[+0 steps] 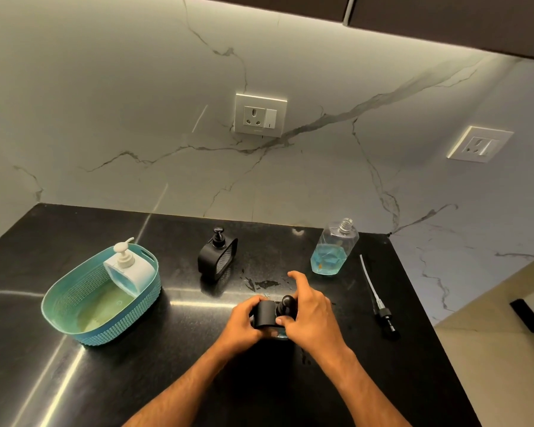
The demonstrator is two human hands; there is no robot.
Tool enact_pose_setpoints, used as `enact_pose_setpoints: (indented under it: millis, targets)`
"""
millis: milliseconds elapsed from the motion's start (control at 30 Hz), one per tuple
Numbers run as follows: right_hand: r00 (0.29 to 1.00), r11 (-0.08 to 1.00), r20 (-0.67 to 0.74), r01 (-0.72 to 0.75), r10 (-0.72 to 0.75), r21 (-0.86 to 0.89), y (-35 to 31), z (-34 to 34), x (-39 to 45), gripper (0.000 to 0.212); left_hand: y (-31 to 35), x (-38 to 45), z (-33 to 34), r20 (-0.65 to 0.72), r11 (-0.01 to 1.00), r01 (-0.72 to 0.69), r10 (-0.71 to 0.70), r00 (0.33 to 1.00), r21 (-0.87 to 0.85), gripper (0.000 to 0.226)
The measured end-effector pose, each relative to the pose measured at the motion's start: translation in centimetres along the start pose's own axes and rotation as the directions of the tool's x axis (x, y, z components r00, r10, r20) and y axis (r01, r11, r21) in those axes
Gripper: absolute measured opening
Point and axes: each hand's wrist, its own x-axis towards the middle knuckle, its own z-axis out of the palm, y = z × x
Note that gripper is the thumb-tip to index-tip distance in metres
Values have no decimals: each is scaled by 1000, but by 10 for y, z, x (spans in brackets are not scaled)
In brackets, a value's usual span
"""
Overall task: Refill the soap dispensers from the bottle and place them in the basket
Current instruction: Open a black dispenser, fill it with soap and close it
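A black soap dispenser (266,312) stands near the middle of the black counter (136,380). My left hand (244,323) grips its body from the left. My right hand (309,309) pinches its black pump head from the right, index finger raised. A second black dispenser (217,257) stands farther back, untouched. A white dispenser (130,269) with blue soap leans inside the teal basket (74,315) at the left. The clear refill bottle (333,248), uncapped and about a third full of blue soap, stands at the back right.
The refill bottle's pump with its long tube (375,295) lies on the counter at the right. Small wet spills (262,283) mark the counter behind my hands. The counter ends at a right edge near a pale floor. A marble wall with sockets (259,114) rises behind.
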Motion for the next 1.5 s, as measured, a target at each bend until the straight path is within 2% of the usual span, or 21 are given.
enact_pose_setpoints:
  millis: [100, 200, 267, 367, 500, 633, 767, 867, 1067, 1233, 1500]
  targets:
    - [999, 999, -39, -35, 34, -18, 3, 0, 0, 98, -1, 0, 0, -5, 1000, 3, -3, 1000, -3, 51]
    - [999, 998, -4, 38, -38, 41, 4, 0, -3, 88, -2, 0, 0, -11, 1000, 6, -6, 1000, -9, 53]
    - [999, 999, -13, 49, -49, 6, 7, 1, -4, 82, -2, -1, 0, -5, 1000, 9, -9, 1000, -9, 54]
    - [999, 999, -39, 24, -25, -23, 9, 0, -4, 85, 0, -1, 0, -8, 1000, 11, -11, 1000, -10, 54]
    - [994, 994, -29, 105, -105, 10, 8, 3, -8, 82, 2, -1, 0, 0, 1000, 4, -4, 1000, -4, 55]
    - [997, 998, -40, 57, -59, -39, 8, 3, 1, 80, 4, -1, -1, 7, 1000, 4, -4, 1000, 10, 56]
    - [996, 996, 20, 91, -91, 14, 10, 4, 4, 55, 7, -1, -1, 14, 1000, 4, -5, 1000, 23, 56]
    - [999, 998, -30, 30, -29, 47, 9, 5, 7, 42, 5, -1, -2, 18, 999, 8, -9, 1000, 37, 55]
    - [991, 996, -136, 4, 9, 93, 7, 14, 2, 47, 6, -1, -2, 16, 998, -4, 3, 1000, 56, 54]
    - [976, 994, -207, -41, 61, 102, 4, 21, -4, 42, 8, -4, -1, -2, 999, -10, 10, 1000, 42, 48]
    - [960, 998, -277, -10, 28, 65, 5, 26, -12, 36, 14, -6, -2, -22, 999, 12, -11, 1000, 33, 46]
